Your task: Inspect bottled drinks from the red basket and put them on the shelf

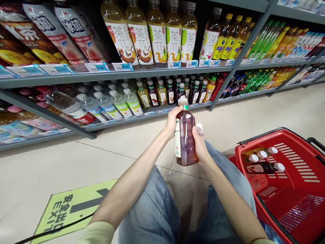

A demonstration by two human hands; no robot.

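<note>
A large clear bottle of reddish-brown drink (186,139), with a white cap and a green neck band, is held upright in front of my knees. My left hand (172,121) wraps round its upper left side, near the neck. On the lower right side, my right hand (199,144) grips the same bottle, its fingers partly hidden behind it. Part of a pale label faces left on the bottle. Behind the cap, small dark bottles (181,90) stand on the lower shelf.
Drink shelves (152,72) run across the front, filled with bottles. A red basket (299,135) at the right holds several white-capped bottles (262,167). A yellow exit sign (73,206) lies on the floor at left, crossed by a black cord.
</note>
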